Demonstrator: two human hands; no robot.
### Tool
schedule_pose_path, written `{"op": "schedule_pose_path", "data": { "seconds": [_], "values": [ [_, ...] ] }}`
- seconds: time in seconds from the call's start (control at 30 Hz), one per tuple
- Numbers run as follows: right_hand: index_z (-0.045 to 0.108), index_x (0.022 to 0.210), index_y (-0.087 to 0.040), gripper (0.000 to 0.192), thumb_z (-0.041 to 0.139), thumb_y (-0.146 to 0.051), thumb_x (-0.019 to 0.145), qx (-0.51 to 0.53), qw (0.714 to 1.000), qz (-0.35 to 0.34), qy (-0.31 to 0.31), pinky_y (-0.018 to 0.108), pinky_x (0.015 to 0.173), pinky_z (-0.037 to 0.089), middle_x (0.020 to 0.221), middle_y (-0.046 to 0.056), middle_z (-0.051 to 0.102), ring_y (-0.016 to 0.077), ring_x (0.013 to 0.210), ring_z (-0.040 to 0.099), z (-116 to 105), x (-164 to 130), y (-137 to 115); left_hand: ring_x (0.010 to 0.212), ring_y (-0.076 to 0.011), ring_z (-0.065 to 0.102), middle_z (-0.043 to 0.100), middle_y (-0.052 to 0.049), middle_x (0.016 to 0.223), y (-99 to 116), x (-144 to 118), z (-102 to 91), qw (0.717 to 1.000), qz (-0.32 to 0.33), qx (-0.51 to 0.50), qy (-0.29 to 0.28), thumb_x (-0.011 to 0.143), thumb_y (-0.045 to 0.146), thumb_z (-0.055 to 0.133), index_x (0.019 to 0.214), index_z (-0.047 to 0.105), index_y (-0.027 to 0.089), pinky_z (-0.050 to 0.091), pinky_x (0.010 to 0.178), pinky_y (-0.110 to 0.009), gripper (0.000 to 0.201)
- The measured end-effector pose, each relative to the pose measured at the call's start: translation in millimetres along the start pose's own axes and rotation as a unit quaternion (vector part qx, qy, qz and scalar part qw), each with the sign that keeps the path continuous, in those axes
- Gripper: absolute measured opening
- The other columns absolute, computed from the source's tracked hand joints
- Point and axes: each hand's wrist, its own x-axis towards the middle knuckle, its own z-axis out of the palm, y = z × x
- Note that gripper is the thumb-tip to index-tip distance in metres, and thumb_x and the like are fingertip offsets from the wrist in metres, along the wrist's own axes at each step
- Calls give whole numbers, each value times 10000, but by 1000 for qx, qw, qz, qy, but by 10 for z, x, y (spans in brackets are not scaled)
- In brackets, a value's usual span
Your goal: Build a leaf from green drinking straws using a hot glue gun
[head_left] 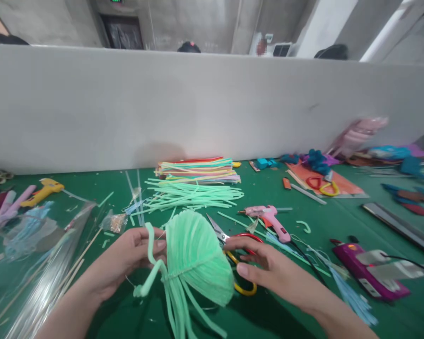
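We see the mint-green fan of folded pipe cleaners low in the centre of the frame, between the left hand and the right hand. Under the right hand lie the red-and-yellow-handled scissors on the green felt table. Above and right of them sits the pink glue gun. The loose pile of green pipe cleaners lies above the fan, with the stacked bundle of multicoloured pipe cleaners behind it (against the white partition wall). The yellow glue gun lies at the left edge.
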Motion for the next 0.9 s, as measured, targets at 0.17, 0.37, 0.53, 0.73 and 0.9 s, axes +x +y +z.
{"op": "schedule_pose_path", "data": {
  "seconds": [0.17,0.37,0.53,0.73,0.9],
  "values": [
    [697,1140,-176,457,683,-510,828,77,995,-27,-60,399,939,507,1121,89,717,294,1092,644,288,179,-168,735,-175,674,741,-53,832,20,96,109,996,-13,51,-68,789,374,735,1186,663,167,510,682,-276,453],
    [679,1201,-224,449,710,-464,824,153,987,-40,-19,378,890,542,1088,42,739,263,1035,684,538,305,-190,748,-197,682,747,-65,856,106,168,80,993,-25,73,-86,756,406,753,1259,621,176,532,711,-307,569],
    [737,1059,-177,422,712,-510,800,164,977,-53,124,411,888,539,1050,78,748,296,999,686,610,314,-158,962,-259,673,744,-45,1001,288,-139,187,910,200,239,273,717,512,731,1013,730,248,521,808,-312,397],
    [739,991,-160,433,678,-550,813,227,954,-99,169,360,840,550,976,83,750,275,948,682,955,309,-93,878,-224,701,765,-10,920,-116,-328,828,829,403,318,223,766,353,727,916,787,343,509,896,-280,162],
    [719,1092,-178,431,652,-527,848,269,936,-105,202,365,927,528,1102,95,730,256,1014,675,1147,307,37,1097,-249,646,724,-28,1162,-297,-53,827,862,334,244,294,737,322,776,1111,756,313,443,981,-235,374]
  ]
}}
